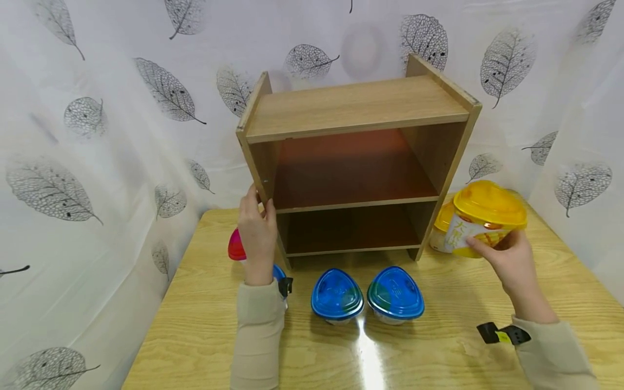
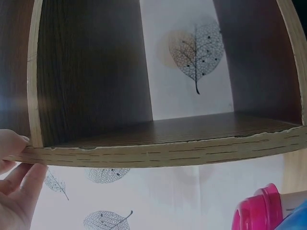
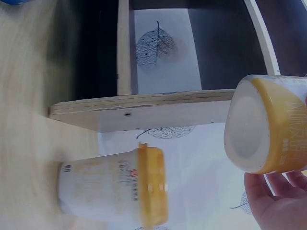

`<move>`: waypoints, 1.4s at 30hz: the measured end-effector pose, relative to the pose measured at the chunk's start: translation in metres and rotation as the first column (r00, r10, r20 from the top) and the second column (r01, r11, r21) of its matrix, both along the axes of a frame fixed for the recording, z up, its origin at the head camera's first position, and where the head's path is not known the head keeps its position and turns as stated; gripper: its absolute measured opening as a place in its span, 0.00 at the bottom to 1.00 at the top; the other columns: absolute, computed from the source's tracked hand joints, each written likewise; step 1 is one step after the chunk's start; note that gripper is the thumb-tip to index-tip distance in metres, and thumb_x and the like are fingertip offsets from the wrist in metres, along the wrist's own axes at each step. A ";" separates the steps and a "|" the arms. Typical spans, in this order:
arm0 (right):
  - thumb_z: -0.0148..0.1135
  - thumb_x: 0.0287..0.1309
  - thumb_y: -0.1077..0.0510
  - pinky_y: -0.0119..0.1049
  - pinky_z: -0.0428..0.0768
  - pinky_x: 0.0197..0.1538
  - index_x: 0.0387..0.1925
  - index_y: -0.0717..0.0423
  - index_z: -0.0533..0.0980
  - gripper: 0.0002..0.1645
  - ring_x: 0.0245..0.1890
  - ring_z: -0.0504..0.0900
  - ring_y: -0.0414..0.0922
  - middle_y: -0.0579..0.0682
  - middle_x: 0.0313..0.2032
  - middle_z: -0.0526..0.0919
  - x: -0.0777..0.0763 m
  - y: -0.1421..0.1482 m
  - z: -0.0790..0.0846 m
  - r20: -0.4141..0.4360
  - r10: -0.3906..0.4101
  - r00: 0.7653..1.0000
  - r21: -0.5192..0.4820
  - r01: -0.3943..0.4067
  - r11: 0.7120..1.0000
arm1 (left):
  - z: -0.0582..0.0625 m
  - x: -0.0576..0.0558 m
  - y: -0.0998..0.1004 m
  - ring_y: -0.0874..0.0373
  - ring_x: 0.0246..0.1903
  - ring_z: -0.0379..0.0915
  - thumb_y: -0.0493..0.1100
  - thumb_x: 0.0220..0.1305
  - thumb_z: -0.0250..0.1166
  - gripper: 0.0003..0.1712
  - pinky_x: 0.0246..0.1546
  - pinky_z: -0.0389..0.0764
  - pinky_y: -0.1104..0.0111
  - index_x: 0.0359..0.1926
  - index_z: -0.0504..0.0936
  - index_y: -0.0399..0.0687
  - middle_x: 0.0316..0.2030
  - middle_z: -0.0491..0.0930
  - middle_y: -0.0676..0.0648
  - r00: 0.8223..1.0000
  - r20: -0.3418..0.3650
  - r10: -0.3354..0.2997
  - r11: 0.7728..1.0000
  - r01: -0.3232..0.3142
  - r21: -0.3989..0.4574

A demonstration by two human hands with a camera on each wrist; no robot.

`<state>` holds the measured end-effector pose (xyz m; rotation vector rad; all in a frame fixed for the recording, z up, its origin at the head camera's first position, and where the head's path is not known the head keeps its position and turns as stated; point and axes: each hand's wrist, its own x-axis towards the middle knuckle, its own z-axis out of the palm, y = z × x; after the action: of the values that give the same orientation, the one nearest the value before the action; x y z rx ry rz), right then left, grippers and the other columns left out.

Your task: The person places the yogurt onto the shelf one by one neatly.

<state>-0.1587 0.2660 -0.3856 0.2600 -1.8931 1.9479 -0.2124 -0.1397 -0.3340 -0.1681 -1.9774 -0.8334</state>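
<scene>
A small wooden shelf unit [image 1: 358,111] stands at the back of the table, its front facing me. My left hand [image 1: 257,233] pinches the front edge of its left side panel, thumb on one face and fingers on the other in the left wrist view. In my right hand [image 1: 514,262] is a plastic tub with a yellow lid [image 1: 489,208], held in the air to the right of the shelf. The right wrist view shows its pale base [image 3: 247,127]. Another yellow-lidded tub [image 3: 105,187] stands on the table just behind, beside the shelf's right panel.
Two blue-lidded tubs [image 1: 337,295] sit side by side on the wooden table [image 1: 195,336] before the shelf. A pink-lidded tub [image 1: 236,246] and another blue lid [image 1: 279,272] are partly hidden by my left arm. A leaf-patterned curtain [image 1: 122,162] hangs behind.
</scene>
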 end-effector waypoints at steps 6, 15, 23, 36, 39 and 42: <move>0.57 0.44 0.79 0.20 0.73 0.38 0.53 0.54 0.65 0.34 0.43 0.73 0.38 0.48 0.46 0.72 0.005 -0.012 0.031 -0.016 0.000 1.000 -0.048 -0.001 0.999 | 0.002 0.000 0.001 0.46 0.36 0.74 0.32 0.55 0.60 0.21 0.29 0.79 0.59 0.51 0.68 0.31 0.39 0.74 0.35 1.000 0.007 -0.002 1.000 0.002 0.004; 0.54 0.45 0.80 0.23 0.75 0.39 0.54 0.59 0.65 0.32 0.43 0.74 0.41 0.51 0.46 0.73 -0.001 -0.013 0.059 -0.108 0.035 0.994 -0.129 -0.049 0.990 | 0.004 0.000 0.002 0.46 0.36 0.74 0.33 0.56 0.60 0.21 0.29 0.79 0.60 0.51 0.68 0.31 0.38 0.73 0.35 1.000 0.008 0.000 1.000 0.000 -0.009; 0.52 0.44 0.82 0.25 0.75 0.40 0.54 0.64 0.64 0.32 0.45 0.73 0.45 0.56 0.48 0.72 -0.006 -0.010 0.088 -0.191 0.024 0.981 -0.195 -0.062 0.979 | 0.001 0.001 0.001 0.45 0.35 0.74 0.32 0.55 0.60 0.21 0.29 0.79 0.60 0.50 0.69 0.30 0.37 0.73 0.35 1.000 0.006 -0.006 1.000 0.006 0.000; 0.55 0.48 0.77 0.23 0.73 0.42 0.54 0.62 0.66 0.29 0.46 0.72 0.47 0.57 0.49 0.71 -0.019 -0.010 0.140 -0.247 -0.047 0.968 -0.185 0.001 0.983 | 0.001 0.003 0.001 0.46 0.36 0.74 0.32 0.56 0.59 0.21 0.29 0.79 0.60 0.51 0.68 0.31 0.38 0.73 0.35 1.000 0.014 -0.013 1.000 0.013 0.010; 0.57 0.47 0.76 0.23 0.74 0.42 0.53 0.62 0.68 0.29 0.45 0.73 0.47 0.57 0.49 0.72 -0.023 -0.009 0.153 -0.259 -0.076 0.963 -0.203 0.022 0.979 | 0.000 0.003 0.000 0.46 0.37 0.74 0.32 0.56 0.59 0.21 0.29 0.79 0.60 0.51 0.68 0.30 0.38 0.73 0.35 1.000 0.013 -0.011 1.000 0.011 0.007; 0.59 0.46 0.76 0.27 0.73 0.45 0.52 0.63 0.69 0.28 0.47 0.72 0.49 0.59 0.49 0.72 -0.025 -0.011 0.167 -0.290 -0.082 0.954 -0.232 0.013 0.973 | 0.000 0.003 0.000 0.45 0.37 0.74 0.31 0.56 0.59 0.21 0.29 0.79 0.59 0.51 0.68 0.30 0.38 0.73 0.35 1.000 0.011 -0.013 1.000 0.013 0.007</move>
<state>-0.1839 0.2551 -0.2189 0.4099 -1.4589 1.9469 -0.2094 -0.1394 -0.3340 -0.1732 -1.9849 -0.8514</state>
